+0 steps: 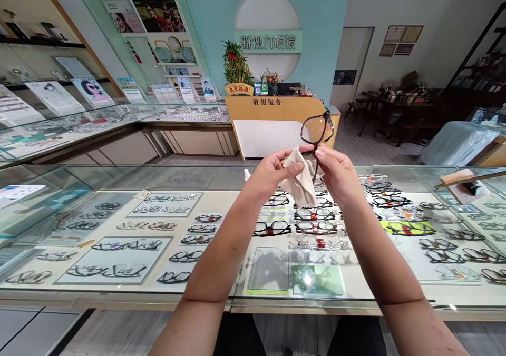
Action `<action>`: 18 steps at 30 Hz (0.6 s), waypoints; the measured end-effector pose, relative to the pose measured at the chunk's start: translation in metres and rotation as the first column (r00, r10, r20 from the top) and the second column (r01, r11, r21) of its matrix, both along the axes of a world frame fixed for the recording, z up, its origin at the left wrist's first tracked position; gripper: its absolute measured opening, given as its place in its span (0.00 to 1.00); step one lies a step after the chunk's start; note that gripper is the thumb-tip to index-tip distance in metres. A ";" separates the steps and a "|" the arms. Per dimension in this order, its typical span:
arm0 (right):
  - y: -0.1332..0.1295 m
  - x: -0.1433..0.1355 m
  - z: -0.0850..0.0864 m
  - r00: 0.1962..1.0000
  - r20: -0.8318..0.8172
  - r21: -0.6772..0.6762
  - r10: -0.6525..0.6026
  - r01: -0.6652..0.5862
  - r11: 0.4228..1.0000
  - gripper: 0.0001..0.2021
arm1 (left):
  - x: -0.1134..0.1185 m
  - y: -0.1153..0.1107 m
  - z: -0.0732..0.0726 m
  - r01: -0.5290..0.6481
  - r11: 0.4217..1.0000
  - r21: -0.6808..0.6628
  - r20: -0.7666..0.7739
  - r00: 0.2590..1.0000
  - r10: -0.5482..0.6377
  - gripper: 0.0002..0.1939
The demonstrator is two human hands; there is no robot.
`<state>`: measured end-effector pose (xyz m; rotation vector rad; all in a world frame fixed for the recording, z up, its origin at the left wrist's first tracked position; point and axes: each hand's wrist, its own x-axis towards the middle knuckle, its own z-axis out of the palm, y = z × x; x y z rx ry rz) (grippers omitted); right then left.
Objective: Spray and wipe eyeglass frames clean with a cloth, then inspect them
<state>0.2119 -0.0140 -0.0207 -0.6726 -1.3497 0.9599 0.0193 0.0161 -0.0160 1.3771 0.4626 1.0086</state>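
Note:
A pair of dark-framed eyeglasses [314, 129] is held up on end above the glass display counter, one lens at the top and the other lower down. My right hand [336, 169] pinches the frame near its middle. A beige cleaning cloth [302, 185] is folded around the lower lens, and my left hand [279, 169] grips that lens through it with thumb and fingers. The cloth hides most of the lower lens. Below my hands, rows of eyeglasses [316, 228] lie inside the counter.
The glass counter [221, 306] runs across in front of me. A small white bottle [247, 175] stands just beyond my left wrist. Farther off are a cashier desk [269, 137], a potted plant [236, 66] and more display cases at the left. A plastic-wrapped box [456, 142] stands at the right.

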 end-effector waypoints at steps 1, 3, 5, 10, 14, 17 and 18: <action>0.000 0.000 0.000 1.000 -0.010 0.005 0.001 -0.001 1.000 0.14 | 0.000 0.000 0.000 -0.006 1.000 -0.003 -0.002 1.000 0.006 0.37; 0.001 0.000 0.001 1.000 -0.019 0.018 0.008 -0.007 1.000 0.14 | -0.001 0.001 -0.001 -0.007 1.000 -0.017 -0.002 1.000 0.006 0.35; 0.001 0.001 0.001 1.000 -0.009 0.029 0.017 -0.017 0.999 0.15 | -0.002 0.001 -0.001 0.028 0.999 -0.040 -0.010 1.000 -0.028 0.35; 0.001 0.002 -0.001 0.999 0.043 0.054 0.026 -0.029 0.998 0.16 | -0.001 0.001 -0.003 0.106 0.991 -0.078 -0.051 0.993 -0.110 0.32; 0.000 0.001 -0.001 0.999 0.035 0.068 0.034 -0.036 0.997 0.14 | 0.006 -0.004 -0.005 0.116 0.991 -0.063 -0.015 0.993 -0.117 0.31; 0.000 -0.002 0.000 0.999 0.022 0.046 0.028 -0.029 0.999 0.17 | 0.012 -0.011 -0.005 0.096 0.995 -0.027 0.006 0.995 -0.096 0.29; -0.001 -0.003 0.000 1.000 0.014 0.034 0.026 -0.027 0.999 0.18 | 0.014 -0.013 -0.005 0.076 0.997 -0.011 0.011 0.997 -0.076 0.28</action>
